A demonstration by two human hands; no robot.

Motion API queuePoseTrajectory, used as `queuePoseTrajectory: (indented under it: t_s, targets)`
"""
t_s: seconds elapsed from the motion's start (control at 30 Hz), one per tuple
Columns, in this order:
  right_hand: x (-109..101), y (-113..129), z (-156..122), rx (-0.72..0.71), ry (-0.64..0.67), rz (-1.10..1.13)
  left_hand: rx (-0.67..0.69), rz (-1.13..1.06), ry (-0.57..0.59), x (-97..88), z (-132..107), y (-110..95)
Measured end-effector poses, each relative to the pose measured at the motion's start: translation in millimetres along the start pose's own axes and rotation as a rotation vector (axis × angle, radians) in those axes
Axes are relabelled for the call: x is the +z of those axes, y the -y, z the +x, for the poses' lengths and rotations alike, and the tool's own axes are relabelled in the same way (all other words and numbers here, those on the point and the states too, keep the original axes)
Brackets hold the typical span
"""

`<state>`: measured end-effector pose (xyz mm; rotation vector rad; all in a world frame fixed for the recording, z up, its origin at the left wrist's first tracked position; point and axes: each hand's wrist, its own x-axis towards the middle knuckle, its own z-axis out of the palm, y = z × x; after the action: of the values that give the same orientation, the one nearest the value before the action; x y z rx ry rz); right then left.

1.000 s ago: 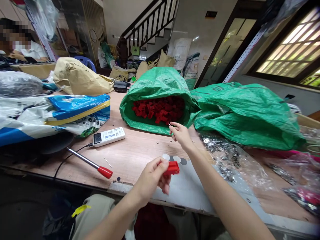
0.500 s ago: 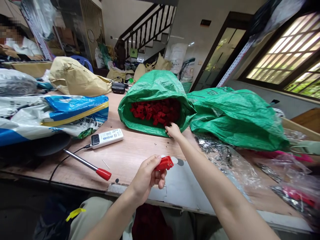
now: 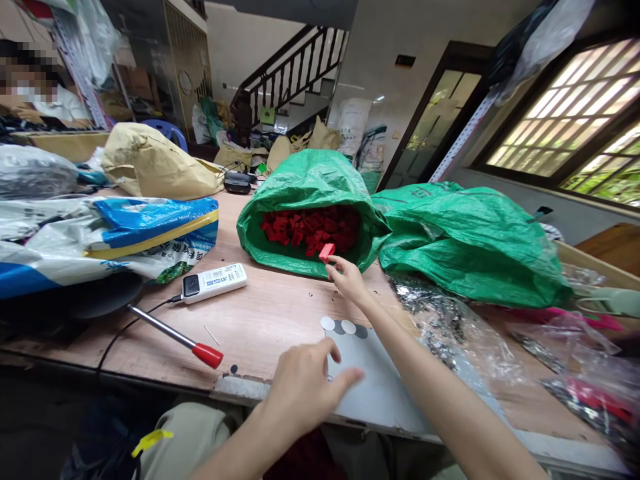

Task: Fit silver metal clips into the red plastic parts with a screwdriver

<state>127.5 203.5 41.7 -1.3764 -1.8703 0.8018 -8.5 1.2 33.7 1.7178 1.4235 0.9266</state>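
My right hand reaches forward to the mouth of a green woven sack. Between its fingertips is a small bright red plastic part, held at the sack's lower lip. Inside the sack lies a heap of similar red plastic parts. Close to the table's front edge is my left hand, back upward, thumb and forefinger apart, with nothing visible in it. Below it, something dark red shows at my lap, partly hidden by the left arm.
A second green sack adjoins on the right, beside clear plastic bags. On the left are a red-handled metal rod, a white cabled device and a blue-white bag. Another person sits far left.
The red part formerly in my left hand is gone from it, and that hand has opened and turned over. My right hand has lifted a red part at the sack's mouth.
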Motion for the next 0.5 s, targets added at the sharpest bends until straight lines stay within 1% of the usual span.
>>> queuePoseTrajectory:
  t_s: [0.07, 0.1, 0.13, 0.17, 0.2, 0.27, 0.3, 0.33, 0.37, 0.4, 0.43, 0.5]
  targets:
    - [-5, 10, -41, -0.071, 0.081, 0.026, -0.089, -0.121, -0.157, -7.6, 12, 4]
    - [-7, 15, -63, -0.157, 0.186, 0.053, -0.118, -0.202, -0.228, -11.4, 17, 6]
    - [-10, 20, -85, -0.203, 0.297, 0.073, -0.138, -0.291, -0.260, -14.3, 21, 9]
    - [-12, 25, -105, -0.224, 0.376, 0.086, -0.150, -0.383, -0.246, -16.0, 24, 11]
    - [-14, 30, -123, -0.243, 0.431, 0.082, -0.157, -0.474, -0.189, -16.3, 27, 13]
    - [-20, 35, -148, -0.249, 0.488, 0.048, -0.154, -0.626, -0.039, -13.1, 29, 17]
    - [-24, 35, -155, -0.236, 0.498, 0.034, -0.147, -0.676, 0.011, -10.2, 30, 18]
    - [-29, 32, -158, -0.205, 0.498, 0.024, -0.140, -0.704, 0.027, -7.0, 30, 20]
    - [-37, 28, -159, -0.161, 0.476, 0.015, -0.135, -0.708, 0.012, -3.6, 30, 21]
    - [-45, 21, -156, -0.110, 0.426, -0.002, -0.133, -0.694, -0.023, -0.3, 30, 22]
    - [-54, 12, -152, -0.053, 0.347, -0.036, -0.134, -0.674, -0.059, 2.6, 30, 23]
    - [-72, -10, -141, 0.028, 0.056, -0.169, -0.142, -0.649, -0.095, 7.4, 30, 25]
